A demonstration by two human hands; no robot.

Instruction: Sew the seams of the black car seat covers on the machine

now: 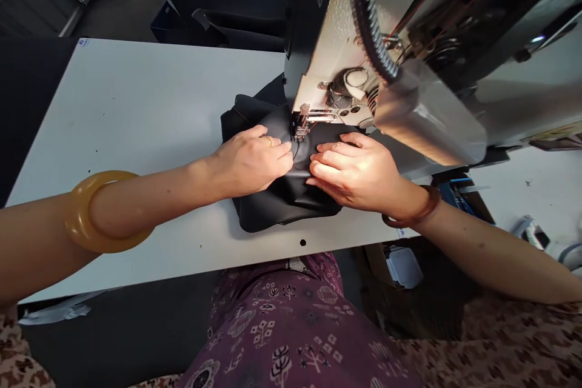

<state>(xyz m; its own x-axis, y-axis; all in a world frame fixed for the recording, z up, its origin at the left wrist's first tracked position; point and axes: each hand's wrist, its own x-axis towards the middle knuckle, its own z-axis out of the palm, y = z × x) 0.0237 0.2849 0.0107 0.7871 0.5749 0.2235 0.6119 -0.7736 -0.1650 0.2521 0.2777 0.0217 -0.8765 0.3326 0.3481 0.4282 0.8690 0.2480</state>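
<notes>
Mid-desk (pixel 136 109), L hand (pixel 252 160), fingers pressed together, and the R hand (pixel 354 173), fingers flat together, hold the black fabric piece (pixel 282 206) under the presser foot (pixel 300 132); seam prob. underway, bunched near part apparently unsewn.

Fabric (pixel 282 206) on table (pixel 136 109), under presser foot (pixel 300 131).
</notes>
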